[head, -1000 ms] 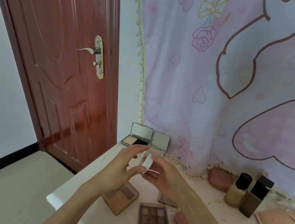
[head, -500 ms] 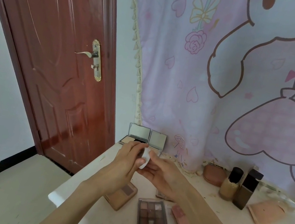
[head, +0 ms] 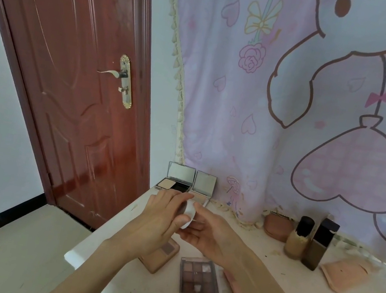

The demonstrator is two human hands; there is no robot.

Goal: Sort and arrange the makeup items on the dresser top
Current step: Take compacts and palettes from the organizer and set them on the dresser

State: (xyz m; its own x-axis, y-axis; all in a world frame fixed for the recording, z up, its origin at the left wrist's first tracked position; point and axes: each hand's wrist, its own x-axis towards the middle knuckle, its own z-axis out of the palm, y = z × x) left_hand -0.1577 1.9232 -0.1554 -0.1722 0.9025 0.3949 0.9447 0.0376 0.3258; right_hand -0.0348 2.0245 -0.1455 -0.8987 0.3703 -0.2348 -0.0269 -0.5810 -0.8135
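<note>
Head view: a small white round compact, judged light, rigid and smooth, best gripped at its rim, is held above the counter between left hand and right hand, fingers curled.

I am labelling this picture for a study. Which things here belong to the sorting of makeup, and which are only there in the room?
Belong to the job:
white round case, held by left hand and right hand
eyeshadow palette
two open compacts
foundation bottles
pink puff
dresser top

Only there:
door
cartoon curtain
</note>
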